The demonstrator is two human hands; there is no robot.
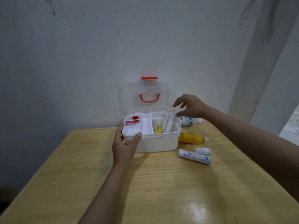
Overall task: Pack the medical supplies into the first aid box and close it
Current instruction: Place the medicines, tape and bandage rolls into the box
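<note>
L hand (124, 146) grips first aid box (159, 143) front-left corner, lid up. R hand (188, 106) fingers spread, empty, above bandage rolls (169, 122) inside.

A wooden table (161, 183) against a scuffed wall (80, 54).

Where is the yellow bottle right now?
In the head view the yellow bottle lies on its side on the table, right of the first aid box, just behind two bandage rolls.
</note>
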